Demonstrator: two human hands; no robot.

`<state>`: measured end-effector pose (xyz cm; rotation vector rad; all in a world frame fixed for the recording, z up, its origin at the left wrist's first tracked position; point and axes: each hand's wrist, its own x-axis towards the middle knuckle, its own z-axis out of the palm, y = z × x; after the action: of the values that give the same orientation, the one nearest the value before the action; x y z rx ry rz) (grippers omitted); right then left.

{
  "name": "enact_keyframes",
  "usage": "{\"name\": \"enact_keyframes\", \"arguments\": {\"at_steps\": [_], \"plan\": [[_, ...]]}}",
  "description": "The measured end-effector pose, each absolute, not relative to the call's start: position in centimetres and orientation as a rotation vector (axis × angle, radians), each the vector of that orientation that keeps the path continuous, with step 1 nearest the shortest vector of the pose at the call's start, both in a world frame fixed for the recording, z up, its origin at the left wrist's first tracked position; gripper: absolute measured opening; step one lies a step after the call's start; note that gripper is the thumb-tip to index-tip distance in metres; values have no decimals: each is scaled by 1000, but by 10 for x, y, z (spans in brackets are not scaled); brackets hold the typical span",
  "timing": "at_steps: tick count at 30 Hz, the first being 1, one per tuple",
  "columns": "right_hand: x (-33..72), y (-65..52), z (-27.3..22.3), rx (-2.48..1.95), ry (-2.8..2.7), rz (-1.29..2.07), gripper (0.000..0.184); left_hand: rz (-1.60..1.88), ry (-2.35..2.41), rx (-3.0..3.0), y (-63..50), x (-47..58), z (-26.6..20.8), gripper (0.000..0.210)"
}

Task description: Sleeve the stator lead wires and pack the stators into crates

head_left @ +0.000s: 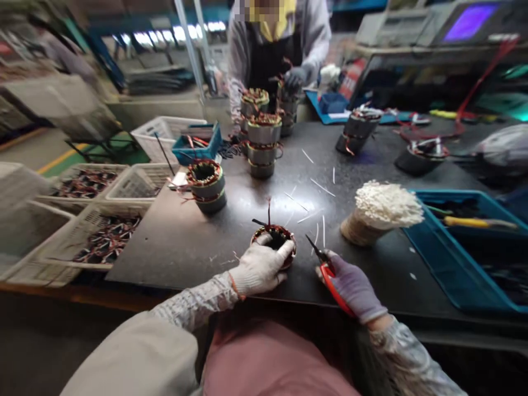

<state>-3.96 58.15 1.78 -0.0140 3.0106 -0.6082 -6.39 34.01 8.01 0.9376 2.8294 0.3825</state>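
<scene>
My left hand (pixel 260 265), in a white glove, is closed over the rim of a motor stator (pixel 291 245) near the table's front edge. Copper windings ring the stator's top, and a lead wire (pixel 269 212) stands up from its far side. In a purple glove, my right hand (pixel 355 285) grips red-handled scissors (pixel 332 283), whose dark pointed tips aim up and left, apart from the stator. Between the scissors and the stator's far side lie several thin white strings (pixel 324 231). Part of the stator is hidden under my left hand.
A bundle of white cords (pixel 385 204) stands right of centre, beside a blue tray (pixel 449 264). Stacked stators (pixel 264 135) and another pair (pixel 208 190) stand farther back. White crates (pixel 97 234) are at left. Across the table, a co-worker (pixel 280 55) handles stators.
</scene>
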Motion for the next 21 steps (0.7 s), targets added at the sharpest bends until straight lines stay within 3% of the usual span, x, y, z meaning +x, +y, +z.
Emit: {"name": "enact_keyframes", "arguments": {"at_steps": [4,7,9,12,14,16,21], "plan": [[-33,583,21,-31,2974,-542,50,1304,2608,528,307,-69,108,59],[-35,579,30,-86,3002,-451,52,1587,2600,404,276,-67,149,53],[-43,572,40,-153,3030,-311,48,1401,2962,530,258,-72,182,61],[-59,561,56,-244,3045,-100,39,658,3538,699,234,-103,221,75],[-73,555,64,-281,3093,-63,38,223,3679,625,219,-134,232,77],[-93,548,69,-315,3175,-215,38,-24,3669,498,205,-165,230,77],[-200,524,76,-226,3163,-1109,35,-247,3515,324,186,-213,203,73]]}}
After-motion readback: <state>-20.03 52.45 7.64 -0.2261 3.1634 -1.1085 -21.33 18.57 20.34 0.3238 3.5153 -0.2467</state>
